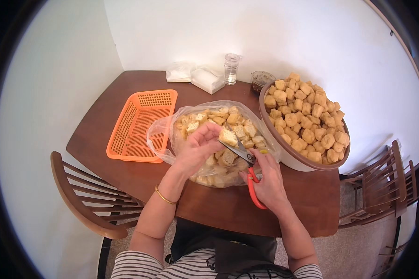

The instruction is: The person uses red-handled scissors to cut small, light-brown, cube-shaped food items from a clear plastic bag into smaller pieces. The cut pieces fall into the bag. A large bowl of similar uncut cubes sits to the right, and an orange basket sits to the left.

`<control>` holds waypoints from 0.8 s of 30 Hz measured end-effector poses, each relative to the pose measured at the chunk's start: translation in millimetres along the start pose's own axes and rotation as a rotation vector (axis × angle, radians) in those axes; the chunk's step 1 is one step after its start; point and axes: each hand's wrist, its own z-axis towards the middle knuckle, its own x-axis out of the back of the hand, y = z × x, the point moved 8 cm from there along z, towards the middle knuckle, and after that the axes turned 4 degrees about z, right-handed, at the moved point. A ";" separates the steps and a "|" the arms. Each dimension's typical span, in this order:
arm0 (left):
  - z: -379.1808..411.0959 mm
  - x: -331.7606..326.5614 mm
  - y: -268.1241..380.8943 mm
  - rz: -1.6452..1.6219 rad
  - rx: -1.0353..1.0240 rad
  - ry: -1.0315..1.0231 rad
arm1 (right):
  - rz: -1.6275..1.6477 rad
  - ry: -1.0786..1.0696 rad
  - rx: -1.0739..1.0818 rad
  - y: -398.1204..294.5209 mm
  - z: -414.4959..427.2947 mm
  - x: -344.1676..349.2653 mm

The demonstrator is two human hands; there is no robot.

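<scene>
My left hand [199, 148] holds a piece of fried tofu [228, 137] by its left side, with the pale porous inside facing up. In my right hand [267, 179] is a pair of scissors [250, 174] with red handles; the blades are apart, and the tofu piece lies between them. Both hands are over a clear plastic bag [160, 134] that holds many cut tofu pieces [227, 157] with pale insides showing. To the right, a large brown-rimmed tub [277, 139] is heaped with whole fried tofu cubes [305, 122].
An orange plastic basket [142, 122] sits left of the bag on the brown wooden table [227, 212]. Along the wall stand packs of white tissues [207, 79], a clear cup [232, 69] and a glass bowl with dark contents [262, 82]. Wooden chairs [87, 205] flank the table.
</scene>
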 end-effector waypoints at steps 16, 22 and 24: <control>-1.2 13.0 -4.2 0.020 0.097 0.116 | 0.156 -0.068 -0.081 -2.0 1.8 0.1; -3.8 21.2 -6.4 0.051 0.148 0.113 | 0.072 -0.076 -0.041 -4.7 2.2 2.1; -5.7 17.9 -10.2 0.139 0.235 0.108 | 0.073 -0.111 -0.059 -4.7 2.2 0.5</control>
